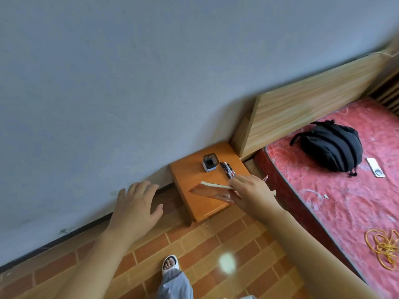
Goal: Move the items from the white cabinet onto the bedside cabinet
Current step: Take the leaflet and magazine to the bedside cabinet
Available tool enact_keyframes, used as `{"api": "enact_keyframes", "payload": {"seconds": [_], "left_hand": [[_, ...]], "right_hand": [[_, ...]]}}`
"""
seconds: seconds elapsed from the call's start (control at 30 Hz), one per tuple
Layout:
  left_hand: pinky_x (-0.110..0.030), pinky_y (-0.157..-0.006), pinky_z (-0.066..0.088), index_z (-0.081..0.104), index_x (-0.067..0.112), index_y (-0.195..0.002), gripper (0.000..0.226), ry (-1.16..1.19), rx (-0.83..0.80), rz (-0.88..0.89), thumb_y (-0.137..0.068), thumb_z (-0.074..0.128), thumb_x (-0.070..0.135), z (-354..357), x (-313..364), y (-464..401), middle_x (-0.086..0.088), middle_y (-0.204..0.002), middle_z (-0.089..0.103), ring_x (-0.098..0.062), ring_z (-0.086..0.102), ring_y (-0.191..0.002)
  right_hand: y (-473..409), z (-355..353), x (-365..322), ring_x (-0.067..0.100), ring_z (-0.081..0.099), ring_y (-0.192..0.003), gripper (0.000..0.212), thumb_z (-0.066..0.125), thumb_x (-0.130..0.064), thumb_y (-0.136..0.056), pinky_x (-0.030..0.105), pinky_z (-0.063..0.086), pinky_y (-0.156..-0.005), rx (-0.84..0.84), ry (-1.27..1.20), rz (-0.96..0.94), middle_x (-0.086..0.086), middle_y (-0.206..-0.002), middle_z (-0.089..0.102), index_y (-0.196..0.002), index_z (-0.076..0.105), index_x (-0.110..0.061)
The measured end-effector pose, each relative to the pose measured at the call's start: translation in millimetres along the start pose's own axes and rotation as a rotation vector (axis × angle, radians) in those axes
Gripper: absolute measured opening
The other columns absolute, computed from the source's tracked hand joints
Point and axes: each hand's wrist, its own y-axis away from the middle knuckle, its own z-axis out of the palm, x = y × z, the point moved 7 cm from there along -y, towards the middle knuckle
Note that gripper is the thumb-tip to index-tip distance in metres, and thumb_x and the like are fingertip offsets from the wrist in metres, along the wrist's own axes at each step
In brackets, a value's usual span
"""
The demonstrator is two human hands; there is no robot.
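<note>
The right hand (pixel 250 190) has its grip closed on a book (pixel 210 192), held tilted over the bedside cabinet (pixel 190 175) beside pens (pixel 226 169) and a pen holder (pixel 209 162). The left hand (pixel 135 208) hovers with fingers spread, holding nothing.

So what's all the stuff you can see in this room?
bedside cabinet: one, orange wood, against the wall beside the bed
pen holder: one, black and white, on the cabinet
pens: a few, dark, lying by the pen holder
book: one, reddish cover, held over the cabinet
backpack: one, black, on the bed
phone: one, white, beside the backpack
cord: one tangle, yellow, on the bed
bed: one, red cover
left hand: open, near the wall
right hand: grips the book
</note>
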Motion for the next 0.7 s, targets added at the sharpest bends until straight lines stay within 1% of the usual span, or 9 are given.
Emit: {"api": "enact_keyframes", "payload": {"seconds": [0.1,0.2,0.3,0.43,0.53,0.7], "left_hand": [[-0.046,-0.099,0.048,0.057,0.023,-0.137,0.061,0.024,-0.020,0.015,-0.090,0.038,0.058,17.0,-14.7,-26.4,0.003,-0.138,0.057,-0.022,0.054,-0.127],[-0.046,-0.100,0.048,0.055,0.025,-0.139,0.064,0.061,-0.047,0.021,-0.089,0.035,0.059,36.6,-20.5,-46.0,0.004,-0.140,0.055,-0.021,0.053,-0.127],[-0.047,-0.106,0.047,0.051,0.027,-0.143,0.064,0.077,-0.061,0.012,-0.091,0.034,0.060,54.7,-26.8,-61.2,0.006,-0.144,0.052,-0.019,0.050,-0.132],[-0.044,-0.111,0.044,0.049,0.028,-0.146,0.060,0.078,-0.085,-0.013,-0.095,0.043,0.058,74.8,-29.1,-76.9,0.006,-0.148,0.049,-0.018,0.047,-0.136],[-0.046,-0.114,0.042,0.045,0.030,-0.148,0.060,0.083,-0.117,-0.018,-0.096,0.042,0.059,87.5,-21.0,-87.5,0.006,-0.151,0.046,-0.018,0.043,-0.140],[-0.050,-0.109,0.044,0.048,0.025,-0.145,0.060,0.097,-0.086,0.033,-0.094,0.041,0.056,87.7,2.0,-119.5,0.003,-0.145,0.050,-0.020,0.046,-0.136]], "right_hand": [[-25.5,20.2,6.2,0.023,0.054,-0.067,0.014,0.049,-0.022,-0.091,0.036,0.045,-0.061,0.010,-0.013,0.012,-0.002,-0.077,0.056,-0.084,0.058,-0.015],[-45.9,43.9,16.9,0.021,0.055,-0.068,0.005,0.062,-0.015,-0.090,0.033,0.043,-0.062,-0.017,-0.020,0.007,-0.002,-0.078,0.057,-0.085,0.059,-0.015],[-61.8,73.1,30.1,0.020,0.054,-0.066,0.012,0.071,-0.009,-0.086,0.032,0.044,-0.063,-0.039,-0.043,0.015,-0.004,-0.077,0.056,-0.086,0.060,-0.015],[-81.2,111.6,48.6,0.018,0.053,-0.067,0.011,0.069,-0.012,-0.088,0.037,0.049,-0.065,-0.096,-0.090,0.009,-0.007,-0.079,0.056,-0.089,0.060,-0.019],[-91.9,136.7,61.1,0.017,0.055,-0.069,0.012,0.072,-0.015,-0.088,0.037,0.050,-0.068,-0.157,-0.138,0.004,-0.007,-0.080,0.059,-0.090,0.062,-0.021],[-100.5,164.6,73.6,0.016,0.055,-0.069,0.011,0.071,-0.017,-0.088,0.037,0.049,-0.072,-0.238,-0.150,-0.018,-0.009,-0.079,0.059,-0.088,0.062,-0.023]]}}
